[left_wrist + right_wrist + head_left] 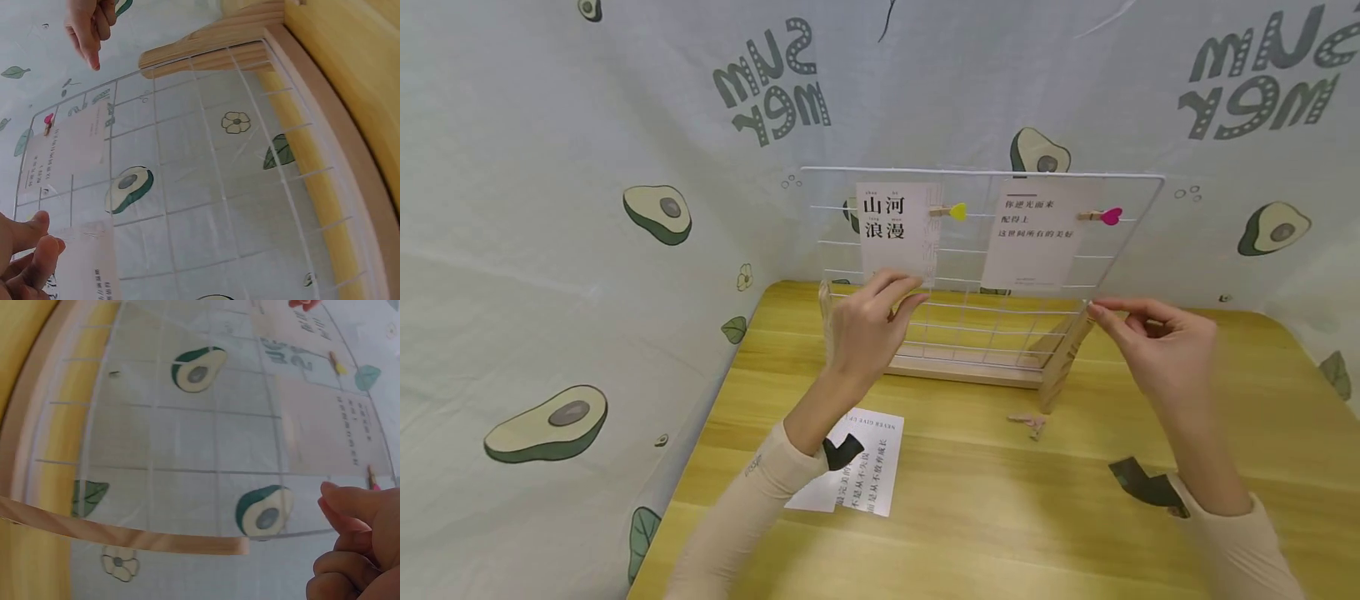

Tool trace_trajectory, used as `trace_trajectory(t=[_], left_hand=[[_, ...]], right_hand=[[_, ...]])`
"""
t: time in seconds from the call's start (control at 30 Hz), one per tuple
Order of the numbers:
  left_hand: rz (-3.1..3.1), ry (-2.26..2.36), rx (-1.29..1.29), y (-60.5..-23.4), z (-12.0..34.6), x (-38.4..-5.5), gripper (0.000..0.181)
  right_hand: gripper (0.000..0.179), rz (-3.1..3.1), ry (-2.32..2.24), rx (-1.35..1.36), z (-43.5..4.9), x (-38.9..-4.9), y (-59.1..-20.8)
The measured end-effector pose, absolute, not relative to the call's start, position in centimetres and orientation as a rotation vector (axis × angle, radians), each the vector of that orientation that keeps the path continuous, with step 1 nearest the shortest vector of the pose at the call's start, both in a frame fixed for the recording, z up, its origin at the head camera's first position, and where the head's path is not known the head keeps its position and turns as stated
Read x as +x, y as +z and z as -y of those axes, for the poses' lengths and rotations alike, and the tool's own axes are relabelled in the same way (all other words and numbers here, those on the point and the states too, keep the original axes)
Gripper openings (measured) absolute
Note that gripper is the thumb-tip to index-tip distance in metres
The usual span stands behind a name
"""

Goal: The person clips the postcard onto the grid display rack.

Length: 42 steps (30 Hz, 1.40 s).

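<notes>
Wire grid [977, 172], upright in a pale wooden stand [970, 372] on the bench [970, 508]; left card [898, 225] partly hidden behind the left hand [872, 321], thumb and index slightly apart, nothing visible between. Right hand [1161, 342] near the stand's right side, tips nearly meeting, impossible to tell whether holding anything. Loose cards [880, 467] half covered by the left sleeve [760, 492]; pinkish pieces [1028, 423] too small to make out. Thin white bars, right-angled mesh; right card [1028, 237] also white, black-lettered; yellow heart clip [958, 212] and pink heart clip [1111, 217] on the cards' edges; bench yellowish, wood-grained.
</notes>
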<state>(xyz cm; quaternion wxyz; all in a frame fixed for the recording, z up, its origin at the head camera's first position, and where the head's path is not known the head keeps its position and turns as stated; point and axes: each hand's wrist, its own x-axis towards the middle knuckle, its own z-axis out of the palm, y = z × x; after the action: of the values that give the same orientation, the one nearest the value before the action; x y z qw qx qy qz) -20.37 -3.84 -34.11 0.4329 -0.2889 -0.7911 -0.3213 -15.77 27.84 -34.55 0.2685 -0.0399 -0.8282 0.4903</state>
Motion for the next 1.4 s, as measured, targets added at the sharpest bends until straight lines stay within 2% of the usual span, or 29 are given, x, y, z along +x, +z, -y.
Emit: trace_trajectory(t=[0.3,0.6,0.83,1.17,1.4], left_hand=[[2.271,-0.921,-0.63,-39.7,7.1,-19.2,0.018],[2.841,-0.869,-0.512,-43.9,10.0,-18.7,0.033],[3.032,-0.772,-0.567,-45.7,11.3,-18.6,0.044],[3.207,-0.665,-0.638,-46.7,12.0,-18.6,0.062],[3.223,-0.727,-0.611,-47.1,12.1,-18.5,0.056]], right_hand=[[0.022,2.497,1.28,-0.04,-27.4,-14.3,-41.8],[0.015,2.729,1.165,0.027,-27.3,-13.7,-46.2],[0.018,2.834,1.08,0.068,-27.0,-13.5,-48.1],[0.01,2.879,0.941,0.125,-26.8,-13.3,-48.9],[0.008,2.895,0.961,0.142,-26.1,-13.0,-48.7]])
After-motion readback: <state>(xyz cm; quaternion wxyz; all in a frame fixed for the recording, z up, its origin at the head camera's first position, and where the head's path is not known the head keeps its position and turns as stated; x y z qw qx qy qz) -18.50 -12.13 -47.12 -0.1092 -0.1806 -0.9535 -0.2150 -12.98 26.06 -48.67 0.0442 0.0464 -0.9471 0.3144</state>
